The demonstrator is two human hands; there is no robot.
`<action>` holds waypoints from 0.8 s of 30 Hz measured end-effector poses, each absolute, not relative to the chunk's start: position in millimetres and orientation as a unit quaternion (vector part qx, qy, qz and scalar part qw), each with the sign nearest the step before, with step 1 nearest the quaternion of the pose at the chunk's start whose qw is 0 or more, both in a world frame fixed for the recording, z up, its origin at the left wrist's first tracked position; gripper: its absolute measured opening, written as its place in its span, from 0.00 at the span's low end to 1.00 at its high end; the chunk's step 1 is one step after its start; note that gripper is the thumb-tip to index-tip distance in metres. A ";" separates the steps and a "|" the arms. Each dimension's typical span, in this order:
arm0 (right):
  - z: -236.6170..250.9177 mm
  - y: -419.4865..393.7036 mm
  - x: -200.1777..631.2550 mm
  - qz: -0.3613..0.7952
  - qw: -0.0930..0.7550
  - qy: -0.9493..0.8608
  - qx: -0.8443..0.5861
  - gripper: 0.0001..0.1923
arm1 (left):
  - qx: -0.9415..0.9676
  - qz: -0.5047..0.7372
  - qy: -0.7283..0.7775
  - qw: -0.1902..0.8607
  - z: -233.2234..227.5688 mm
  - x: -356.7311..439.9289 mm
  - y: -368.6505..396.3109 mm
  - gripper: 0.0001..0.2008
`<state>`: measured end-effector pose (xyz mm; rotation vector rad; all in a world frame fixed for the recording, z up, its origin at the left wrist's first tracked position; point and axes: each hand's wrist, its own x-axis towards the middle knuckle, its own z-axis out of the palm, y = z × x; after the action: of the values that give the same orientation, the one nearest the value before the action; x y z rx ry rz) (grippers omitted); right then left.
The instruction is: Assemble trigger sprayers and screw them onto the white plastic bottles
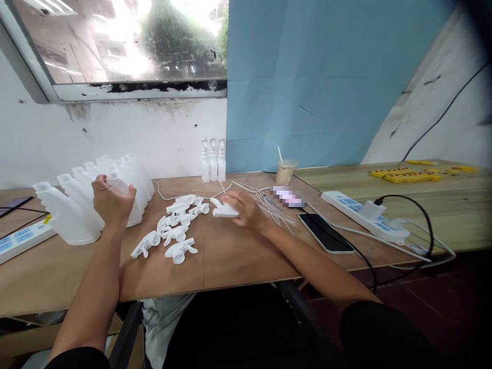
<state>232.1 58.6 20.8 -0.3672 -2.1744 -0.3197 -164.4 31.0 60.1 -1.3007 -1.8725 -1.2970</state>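
Observation:
On the left, my left hand (108, 203) is wrapped round the upper part of a white plastic spray bottle (120, 185) with an open, threaded neck. More uncapped white bottles (69, 212) stand in rows beside and behind it. My right hand (246, 211) grips a white trigger spray head (225, 209) above the middle of the table. Several loose trigger spray heads (179, 250) lie in a pile between my hands. Thin white dip tubes (274, 210) are spread on the table just right of my right hand.
Three bottles with spray heads (213, 161) stand against the wall. To the right are a drink cup (284, 174), a phone (325, 233), and a power strip (365, 218) with cables. Another power strip (26, 241) lies far left. Yellow pieces (411, 175) rest on the adjoining table.

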 end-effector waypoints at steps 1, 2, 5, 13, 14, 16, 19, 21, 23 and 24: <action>22.9 56.8 232.8 -0.094 0.470 -0.862 -0.164 0.20 | -0.499 -0.476 -0.669 0.275 58.5 -162.3 32.0 0.37; 25.6 54.9 233.4 -0.052 0.508 -0.840 -0.185 0.18 | -0.523 -0.472 -0.645 0.296 56.7 -159.2 32.8 0.36; 36.9 51.5 235.1 0.136 0.631 -0.722 -0.249 0.15 | -0.605 -0.447 -0.566 0.337 51.2 -143.6 33.9 0.33; 65.6 68.2 249.6 0.496 0.719 -0.461 -0.158 0.19 | -0.809 -0.303 -0.386 0.324 38.6 -89.2 29.6 0.29; 66.8 69.3 251.5 0.501 0.720 -0.453 -0.159 0.19 | -0.817 -0.296 -0.375 0.322 37.7 -85.9 29.6 0.28; 68.2 70.4 254.5 0.503 0.725 -0.441 -0.162 0.19 | -0.825 -0.289 -0.364 0.321 36.4 -82.5 29.8 0.28; 69.5 71.7 257.9 0.501 0.736 -0.427 -0.158 0.18 | -0.824 -0.290 -0.355 0.334 35.7 -83.2 30.5 0.28; 70.6 73.5 260.3 0.494 0.746 -0.419 -0.155 0.17 | -0.823 -0.293 -0.347 0.342 35.5 -84.8 31.0 0.29; 71.5 75.5 262.6 0.488 0.754 -0.411 -0.158 0.18 | -0.822 -0.292 -0.345 0.346 35.4 -85.9 31.2 0.29; 71.8 76.3 263.5 0.485 0.756 -0.409 -0.161 0.18 | -0.822 -0.291 -0.346 0.346 35.4 -86.0 31.3 0.29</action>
<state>263.5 76.3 71.8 -0.3502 -0.8908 1.0585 -86.0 31.3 35.4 -2.1335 -0.8976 -0.7551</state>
